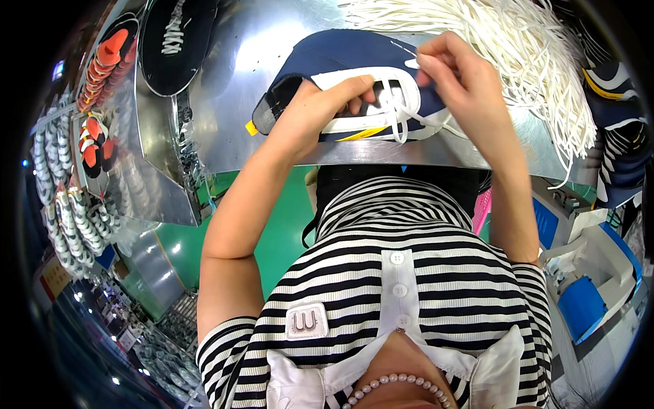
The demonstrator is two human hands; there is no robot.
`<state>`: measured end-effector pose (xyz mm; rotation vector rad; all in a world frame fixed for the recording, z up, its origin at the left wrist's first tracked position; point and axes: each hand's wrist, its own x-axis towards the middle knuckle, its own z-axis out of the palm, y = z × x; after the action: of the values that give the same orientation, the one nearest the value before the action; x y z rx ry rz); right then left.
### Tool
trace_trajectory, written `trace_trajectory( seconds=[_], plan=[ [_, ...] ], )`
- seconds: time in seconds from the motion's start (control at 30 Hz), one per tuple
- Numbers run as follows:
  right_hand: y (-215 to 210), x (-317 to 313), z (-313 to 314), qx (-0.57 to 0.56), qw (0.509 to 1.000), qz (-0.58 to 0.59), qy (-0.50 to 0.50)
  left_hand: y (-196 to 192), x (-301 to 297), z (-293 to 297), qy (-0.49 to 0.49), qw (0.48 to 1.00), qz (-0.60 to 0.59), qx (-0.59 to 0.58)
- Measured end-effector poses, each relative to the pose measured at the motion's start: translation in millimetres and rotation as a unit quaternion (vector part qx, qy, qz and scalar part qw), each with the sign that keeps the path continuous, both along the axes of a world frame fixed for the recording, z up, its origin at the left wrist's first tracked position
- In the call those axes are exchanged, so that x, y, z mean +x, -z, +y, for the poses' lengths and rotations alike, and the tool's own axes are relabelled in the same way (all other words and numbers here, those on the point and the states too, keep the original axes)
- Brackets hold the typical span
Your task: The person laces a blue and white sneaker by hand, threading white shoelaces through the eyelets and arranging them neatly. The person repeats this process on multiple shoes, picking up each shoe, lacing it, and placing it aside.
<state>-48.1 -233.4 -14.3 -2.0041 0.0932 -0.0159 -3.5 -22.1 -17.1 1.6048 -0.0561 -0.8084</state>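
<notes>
A navy sneaker upper point(334, 51) with a white eyelet panel, a yellow stripe and a yellow heel tab lies on its side on the metal table point(235, 112). My left hand point(320, 109) grips it at the opening, with the thumb on the white panel and the fingers reaching inside. A white shoelace point(398, 126) runs through the eyelets near the toe, and a loop of it hangs over the near edge. Between the thumb and forefinger of my right hand point(466, 78), just above the panel, is a white end of the shoelace.
A big heap of loose white laces point(538, 88) covers the table's right side. A black laced shoe point(174, 48) stands at the far left. More navy shoes point(623, 157) are stacked at the right, above a grey and blue bin point(586, 307). Orange shoe parts point(109, 65) hang at the left.
</notes>
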Motion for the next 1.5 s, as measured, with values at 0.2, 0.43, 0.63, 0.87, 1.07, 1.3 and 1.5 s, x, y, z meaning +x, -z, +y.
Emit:
trace_trajectory(
  seconds=[0.2,0.43,0.63,0.87,1.07,1.3,1.5],
  plan=[
    [46.0,-0.3,25.9,0.052,0.993,-0.103,0.033,3.8,3.0,-17.1,-0.043,0.994,-0.047,0.09],
    [52.7,6.9,31.1,-0.093,0.986,-0.109,0.083,-14.5,9.6,9.0,0.058,0.989,0.136,-0.003],
    [55.4,12.1,34.3,-0.129,0.985,-0.061,0.101,-126.8,-8.4,95.4,-0.22,0.825,-0.004,-0.521],
    [46.3,3.6,27.4,0.129,0.981,-0.083,0.115,-18.3,-42.0,15.0,0.104,0.764,-0.597,0.219],
    [17.5,-50.8,28.7,0.084,0.993,-0.085,0.011,4.6,-44.9,3.7,0.024,0.841,-0.497,0.215],
    [24.2,-71.8,34.9,0.077,0.997,0.021,-0.013,5.2,-39.4,8.4,0.046,0.832,-0.493,0.25],
    [26.0,-63.0,43.0,0.072,0.996,0.055,-0.006,9.9,-40.9,11.9,0.057,0.86,-0.467,0.196]
  ],
)
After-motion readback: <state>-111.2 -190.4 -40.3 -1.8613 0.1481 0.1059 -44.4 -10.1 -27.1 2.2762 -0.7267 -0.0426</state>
